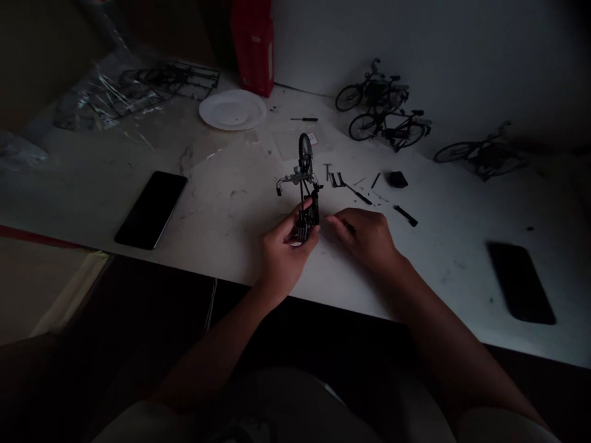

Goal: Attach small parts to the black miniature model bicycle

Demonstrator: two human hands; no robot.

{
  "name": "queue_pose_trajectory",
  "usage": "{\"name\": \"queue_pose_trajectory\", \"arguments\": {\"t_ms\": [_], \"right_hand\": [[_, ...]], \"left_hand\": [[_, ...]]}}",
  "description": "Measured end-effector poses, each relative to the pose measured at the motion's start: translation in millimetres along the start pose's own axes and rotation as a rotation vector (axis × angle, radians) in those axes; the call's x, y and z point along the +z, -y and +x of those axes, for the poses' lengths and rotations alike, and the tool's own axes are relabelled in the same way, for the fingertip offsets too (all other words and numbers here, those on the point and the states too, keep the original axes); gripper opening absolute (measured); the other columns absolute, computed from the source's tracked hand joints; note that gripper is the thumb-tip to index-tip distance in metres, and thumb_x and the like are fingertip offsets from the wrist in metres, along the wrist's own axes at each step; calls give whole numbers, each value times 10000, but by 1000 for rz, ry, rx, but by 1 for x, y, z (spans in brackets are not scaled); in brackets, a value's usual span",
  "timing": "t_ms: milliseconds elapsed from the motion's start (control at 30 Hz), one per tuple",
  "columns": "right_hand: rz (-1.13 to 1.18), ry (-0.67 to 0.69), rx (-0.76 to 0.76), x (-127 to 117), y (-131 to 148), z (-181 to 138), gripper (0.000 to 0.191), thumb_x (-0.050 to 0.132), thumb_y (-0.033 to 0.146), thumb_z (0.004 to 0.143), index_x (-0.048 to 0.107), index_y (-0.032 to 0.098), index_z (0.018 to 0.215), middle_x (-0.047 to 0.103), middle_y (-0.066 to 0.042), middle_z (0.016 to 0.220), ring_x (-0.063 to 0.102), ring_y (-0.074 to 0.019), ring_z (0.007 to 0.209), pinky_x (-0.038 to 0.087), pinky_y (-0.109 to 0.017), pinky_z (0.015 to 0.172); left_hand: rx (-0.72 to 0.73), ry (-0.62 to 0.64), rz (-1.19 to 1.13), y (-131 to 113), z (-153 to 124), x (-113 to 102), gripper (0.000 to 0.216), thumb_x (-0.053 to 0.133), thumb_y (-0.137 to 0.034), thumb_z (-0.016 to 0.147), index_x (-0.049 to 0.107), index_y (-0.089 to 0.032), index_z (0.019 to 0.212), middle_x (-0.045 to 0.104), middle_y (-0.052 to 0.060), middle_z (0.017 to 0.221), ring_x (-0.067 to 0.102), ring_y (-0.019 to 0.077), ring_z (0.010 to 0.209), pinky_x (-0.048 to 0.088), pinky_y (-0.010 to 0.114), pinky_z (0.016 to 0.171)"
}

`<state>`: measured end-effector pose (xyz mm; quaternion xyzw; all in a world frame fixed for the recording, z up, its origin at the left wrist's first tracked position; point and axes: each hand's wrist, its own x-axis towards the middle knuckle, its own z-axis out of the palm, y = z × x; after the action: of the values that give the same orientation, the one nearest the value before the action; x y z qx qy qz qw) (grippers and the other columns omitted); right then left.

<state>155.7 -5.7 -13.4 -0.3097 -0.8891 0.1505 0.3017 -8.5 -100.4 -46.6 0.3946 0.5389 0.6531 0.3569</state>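
A small black model bicycle (302, 184) stands upright near the table's front edge, its wheel pointing away and its silver handlebar turned toward the left. My left hand (285, 253) is closed around its near end, with fingers and thumb on either side. Just right of it, my right hand (369, 239) rests low over the table with curled fingers, apart from the bicycle. Whatever its fingertips pinch, if anything, is hidden or too small to see. Beyond that hand lie loose black parts: a thin bar (359, 194), a short flat piece (405, 215) and a dark lump (398, 179).
Other model bicycles (390, 130) stand by the wall, another (482, 152) farther right. A white plate (233, 111), a red box (253, 52) and a screwdriver (305, 119) are at the back. Plastic-wrapped part frames (170, 80) lie left. Phones lie left (151, 210) and right (521, 282).
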Motion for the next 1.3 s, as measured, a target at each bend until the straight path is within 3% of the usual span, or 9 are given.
{"name": "queue_pose_trajectory", "arguments": {"t_ms": [167,267,333,433,500,633,967,1100,1300], "right_hand": [[71,50,130,4,1,-4,703,429,548,1150,541,210,543,559,-3,481,498,-111,446,391,-301,540],[132,59,146,1,-3,-4,760,354,665,1132,624,199,595,621,-23,530,568,-127,489,414,-297,546],[189,74,123,-2,-6,-2,708,387,710,1105,752,189,797,714,-40,657,649,-147,581,463,-288,577],[283,45,124,-6,-7,0,460,678,647,1012,788,206,1080,795,-43,847,719,-158,694,526,-264,607],[291,-10,133,-6,-6,1,326,793,538,966,787,219,1033,808,-35,875,717,-147,688,541,-253,606],[198,-64,72,-1,-4,0,219,770,418,1006,788,221,911,804,-16,817,675,-123,618,538,-252,601],[120,-96,41,-2,-2,-4,109,802,346,990,852,249,982,863,-8,911,780,-153,712,610,-273,655],[95,-148,45,0,3,-3,107,808,332,981,851,241,946,855,-1,847,751,-139,626,610,-257,620],[255,-201,189,10,5,-3,180,840,411,948,831,232,930,849,-15,831,798,-162,682,632,-238,614]], "left_hand": [[39,31,38,1,-1,1,510,820,-268,932,735,-244,1434,808,81,1343,821,230,1104,702,354,988],[29,33,26,1,-1,1,526,825,-268,928,728,-211,1442,815,96,1321,820,231,1105,698,334,977],[6,20,-15,2,0,1,543,829,-272,924,719,-206,1452,814,98,1322,812,239,1143,697,337,981],[-13,-17,-71,4,2,1,541,831,-273,920,719,-212,1446,805,98,1344,801,245,1187,689,353,1013],[-19,-36,-88,5,3,0,542,834,-275,919,719,-217,1445,800,103,1355,805,242,1178,682,361,1031],[-36,-39,-105,5,4,1,548,851,-275,904,725,-209,1433,796,119,1357,809,250,1170,689,361,1014],[21,-80,11,-3,2,2,562,854,-230,873,730,-205,1420,841,88,1195,834,214,971,718,312,844],[74,-90,87,-3,0,1,601,838,-211,881,708,-247,1467,840,67,1199,829,196,929,717,332,888],[-20,-56,50,-5,1,1,626,855,-238,874,698,-236,1480,850,79,1153,835,194,908,718,314,846]]}}
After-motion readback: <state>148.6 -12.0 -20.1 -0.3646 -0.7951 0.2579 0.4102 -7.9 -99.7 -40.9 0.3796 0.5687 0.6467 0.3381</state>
